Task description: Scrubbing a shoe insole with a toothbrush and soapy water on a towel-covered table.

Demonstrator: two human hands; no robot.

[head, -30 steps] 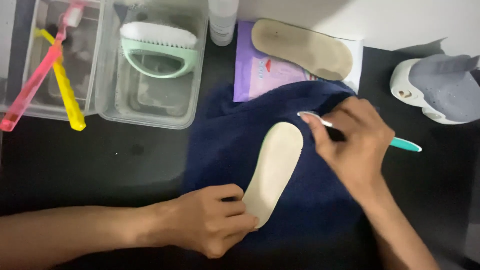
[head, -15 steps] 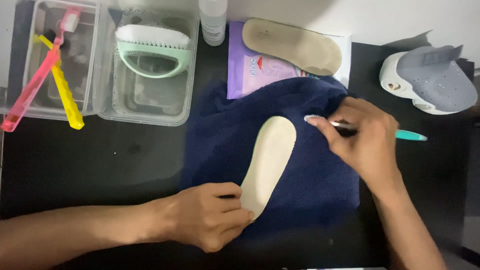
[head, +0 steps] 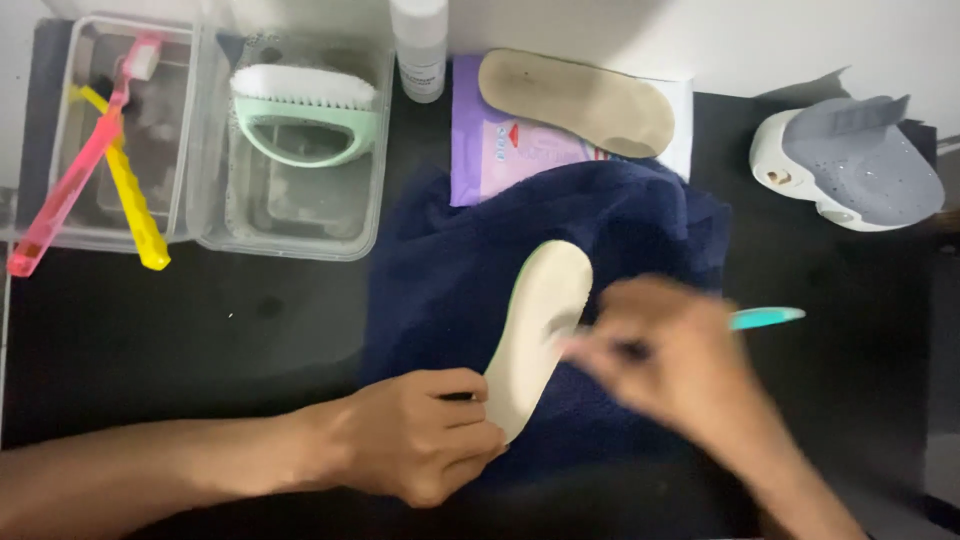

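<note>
A pale cream insole lies on a dark blue towel spread over the black table. My left hand pins the insole's near end with fingers and thumb. My right hand, blurred with motion, grips a toothbrush with a teal handle; its head end meets the insole's right edge at the middle.
A second, dirtier insole rests on a purple wipes pack. Two clear tubs at the back left hold a mint scrub brush and pink and yellow toothbrushes. A white bottle stands behind. A grey shoe sits at the right.
My right hand has dropped from the towel beside the insole's toe down to the insole's middle, moving fast enough to blur. The left hand has stayed put.
</note>
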